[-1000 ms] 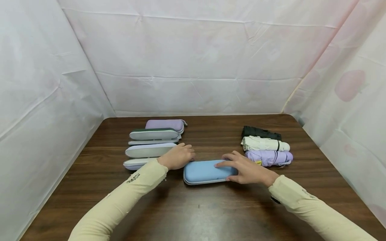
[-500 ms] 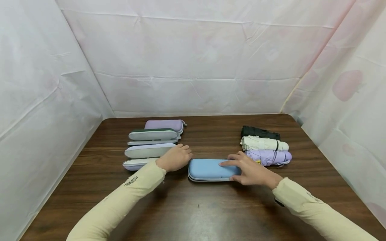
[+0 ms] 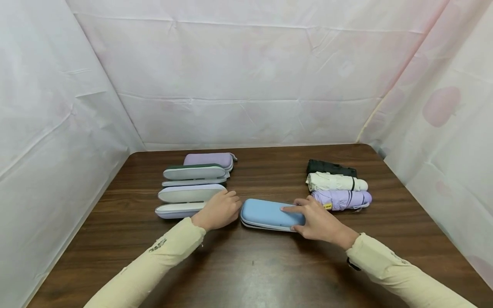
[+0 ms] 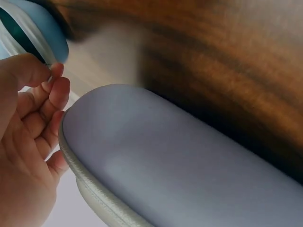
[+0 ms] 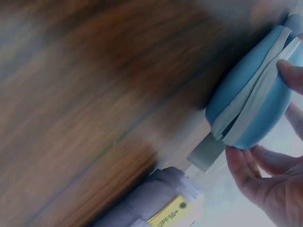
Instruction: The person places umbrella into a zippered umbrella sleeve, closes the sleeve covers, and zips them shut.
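A light-blue hard-shell zip case (image 3: 269,214) lies at the middle of the table, slightly angled. In both wrist views its zip stands partly undone, and a dark green inside shows in the left wrist view. My left hand (image 3: 220,209) is at the case's left end. Thumb and forefinger pinch a tiny zip pull there, mostly covered by the fingertips (image 4: 56,71). My right hand (image 3: 317,220) grips the case's right end, thumb on the near side and fingers over the top and far side. Beside the left hand lies a pale lavender case (image 4: 180,156).
Left of the hands, several zip cases lie in a column: a purple case (image 3: 208,159) at the back, then a green-and-grey case (image 3: 196,173). On the right are three folded umbrellas: black (image 3: 331,167), white (image 3: 335,182) and purple (image 3: 340,199). White sheeting (image 3: 246,85) surrounds the wooden table (image 3: 246,273).
The blue case has shifted a little right, then turned so its left end sits farther back. Both hands stay at its ends; the left has come slightly nearer the body.
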Available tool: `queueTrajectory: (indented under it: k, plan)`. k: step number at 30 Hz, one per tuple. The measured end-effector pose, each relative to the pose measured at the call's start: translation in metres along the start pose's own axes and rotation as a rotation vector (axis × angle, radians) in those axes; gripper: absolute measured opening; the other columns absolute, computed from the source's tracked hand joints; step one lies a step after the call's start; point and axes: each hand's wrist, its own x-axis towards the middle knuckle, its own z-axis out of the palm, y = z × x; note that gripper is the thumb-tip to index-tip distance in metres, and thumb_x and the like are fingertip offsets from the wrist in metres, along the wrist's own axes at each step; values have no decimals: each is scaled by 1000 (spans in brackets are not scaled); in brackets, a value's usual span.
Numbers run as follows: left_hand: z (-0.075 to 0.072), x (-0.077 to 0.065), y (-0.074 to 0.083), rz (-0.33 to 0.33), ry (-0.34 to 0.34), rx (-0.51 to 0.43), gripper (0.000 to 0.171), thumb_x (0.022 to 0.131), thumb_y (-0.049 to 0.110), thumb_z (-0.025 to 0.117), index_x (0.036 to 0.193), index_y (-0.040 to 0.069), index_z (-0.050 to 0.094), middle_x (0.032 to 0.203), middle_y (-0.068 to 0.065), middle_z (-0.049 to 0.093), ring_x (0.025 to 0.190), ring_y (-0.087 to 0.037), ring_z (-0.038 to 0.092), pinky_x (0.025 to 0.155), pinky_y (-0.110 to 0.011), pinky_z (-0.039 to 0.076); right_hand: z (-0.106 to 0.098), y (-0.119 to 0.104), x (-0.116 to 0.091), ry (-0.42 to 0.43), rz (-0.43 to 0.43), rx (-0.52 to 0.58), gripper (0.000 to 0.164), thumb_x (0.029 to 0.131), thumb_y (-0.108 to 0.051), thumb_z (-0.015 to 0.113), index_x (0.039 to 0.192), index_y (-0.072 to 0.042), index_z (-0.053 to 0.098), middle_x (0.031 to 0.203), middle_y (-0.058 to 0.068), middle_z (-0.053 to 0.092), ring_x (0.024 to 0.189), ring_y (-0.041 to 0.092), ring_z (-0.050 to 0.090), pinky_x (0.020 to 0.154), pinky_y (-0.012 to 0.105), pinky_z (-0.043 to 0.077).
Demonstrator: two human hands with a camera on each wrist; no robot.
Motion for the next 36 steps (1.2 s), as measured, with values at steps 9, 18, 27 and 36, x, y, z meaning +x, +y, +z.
queueTrajectory:
  k: [9,18,27,36]
  plan:
    - [-1,-9,9,13,30,40,10,86,14,62,78,9,66,76,-2,60,74,-20,52,64,-29,37,5,-10,-1,37,43,-45,50,72,-20,81,120,-14,69,101,13,65,84,24,53,72,37,40]
    - [-4,-13,19,-11,83,45,10,85,11,62,75,10,64,71,-2,57,72,-21,49,64,-29,35,7,-24,-1,55,111,-69,50,70,-26,83,117,-13,70,95,11,67,80,19,56,74,38,40]
    - [-3,-5,33,-31,111,-38,15,88,12,63,74,10,61,72,-2,58,72,-20,50,62,-29,38,9,-40,3,89,132,-95,51,67,-32,84,110,-7,73,76,7,70,66,12,53,70,39,47]
    - [-7,8,50,12,88,-22,16,91,19,62,76,13,63,73,1,59,75,-17,51,62,-27,35,-2,-50,10,-4,75,-154,43,79,-38,77,108,-6,73,70,5,63,58,12,48,50,29,40]
